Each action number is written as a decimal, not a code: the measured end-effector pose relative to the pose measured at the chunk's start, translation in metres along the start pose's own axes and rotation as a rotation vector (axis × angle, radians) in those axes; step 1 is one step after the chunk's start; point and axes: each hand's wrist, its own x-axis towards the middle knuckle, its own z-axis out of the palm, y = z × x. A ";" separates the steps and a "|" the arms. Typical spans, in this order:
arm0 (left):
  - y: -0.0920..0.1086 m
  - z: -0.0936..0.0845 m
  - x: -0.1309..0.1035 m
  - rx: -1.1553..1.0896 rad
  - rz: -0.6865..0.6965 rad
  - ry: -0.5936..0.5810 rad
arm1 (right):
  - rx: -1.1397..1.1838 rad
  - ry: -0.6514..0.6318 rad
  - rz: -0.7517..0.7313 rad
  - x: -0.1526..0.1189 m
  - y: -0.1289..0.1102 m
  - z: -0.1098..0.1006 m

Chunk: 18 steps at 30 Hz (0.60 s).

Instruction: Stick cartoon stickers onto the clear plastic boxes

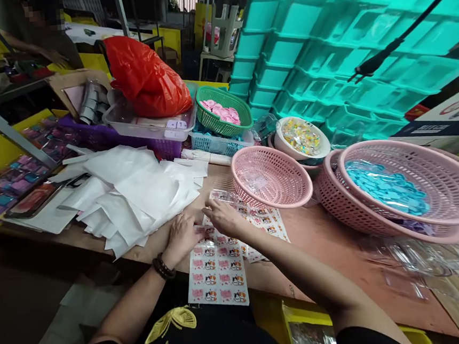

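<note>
At the table's front edge lies a sheet of printed stickers [218,272] with rows of pink prints and orange-and-black cat pictures. Over its upper part, my left hand [183,234] has its fingers closed on a small clear plastic piece [204,230] with pinkish print. Close by on the right, my right hand [224,217] is pinched, fingertips pointing left; whatever they grip is too small to make out. More sticker sheets [272,226] lie partly under my right forearm. A pile of white backing paper [134,180] sits left of my hands.
A pink basket [272,176] holds a few clear pieces. Right of it, stacked pink baskets [415,177] contain blue pieces [387,190]. A green basket [224,108], red bag [144,75] and turquoise crates [323,51] stand behind. Another person [36,33] is at back left.
</note>
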 end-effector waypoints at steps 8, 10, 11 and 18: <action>-0.001 -0.014 -0.009 -0.816 -0.013 -0.256 | 0.932 0.038 0.423 -0.047 -0.003 -0.038; 0.007 -0.015 -0.011 -0.933 -0.029 -0.347 | 1.248 -0.011 0.541 -0.051 -0.006 -0.040; 0.011 -0.015 -0.012 -0.951 -0.030 -0.380 | 1.407 -0.049 0.584 -0.053 -0.008 -0.041; 0.024 -0.010 -0.019 -0.940 0.007 -0.346 | 1.925 -0.134 0.833 -0.064 -0.015 -0.040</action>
